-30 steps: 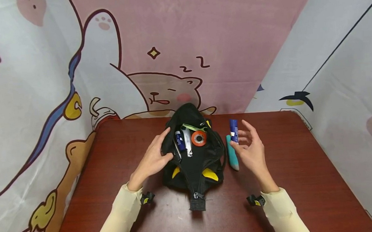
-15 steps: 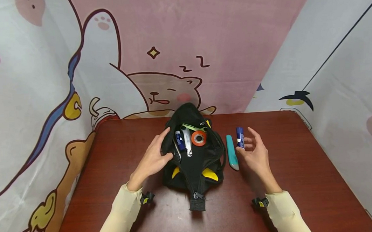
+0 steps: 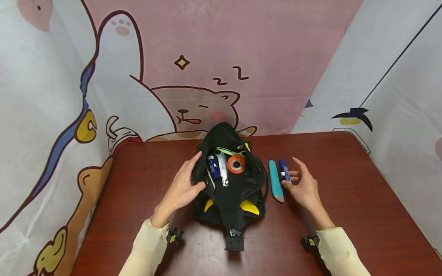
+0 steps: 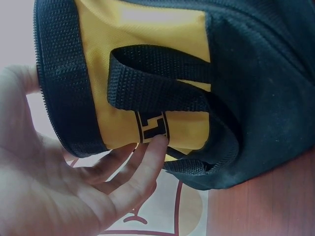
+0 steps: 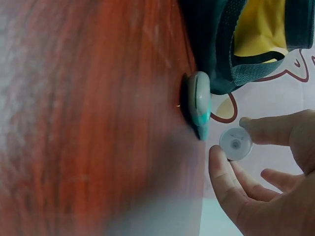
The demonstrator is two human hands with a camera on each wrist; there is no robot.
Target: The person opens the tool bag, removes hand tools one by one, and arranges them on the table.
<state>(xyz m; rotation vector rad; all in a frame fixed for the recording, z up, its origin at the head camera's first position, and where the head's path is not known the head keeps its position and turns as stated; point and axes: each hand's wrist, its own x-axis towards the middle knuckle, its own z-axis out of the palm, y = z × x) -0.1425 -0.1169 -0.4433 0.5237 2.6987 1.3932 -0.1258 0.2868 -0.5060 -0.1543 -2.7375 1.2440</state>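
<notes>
A black and yellow bag [image 3: 233, 195] stands unzipped on the table. My left hand [image 3: 182, 186] grips the left edge of its mouth. In the left wrist view, that hand's fingers press the yellow side panel [image 4: 187, 130] while the thumb goes behind the zipped rim. My right hand [image 3: 304, 188] pinches a blue glue stick [image 3: 284, 169] between thumb and fingers, right of the bag. Its pale round end [image 5: 236, 144] faces the right wrist camera. Between bag and glue stick lies a slim teal tool with a grey end [image 3: 275, 181], its kind unclear.
Inside the bag are a second blue glue stick [image 3: 213, 167], a silver tool [image 3: 221, 168], an orange tape roll [image 3: 236, 164] and a light green item [image 3: 229, 151]. A patterned cloth [image 3: 269, 60] hangs behind the brown table [image 3: 359, 197].
My right hand has moved right and toward me with the glue stick, which is lowered and now lies beside the teal tool. The left hand and bag have stayed in place.
</notes>
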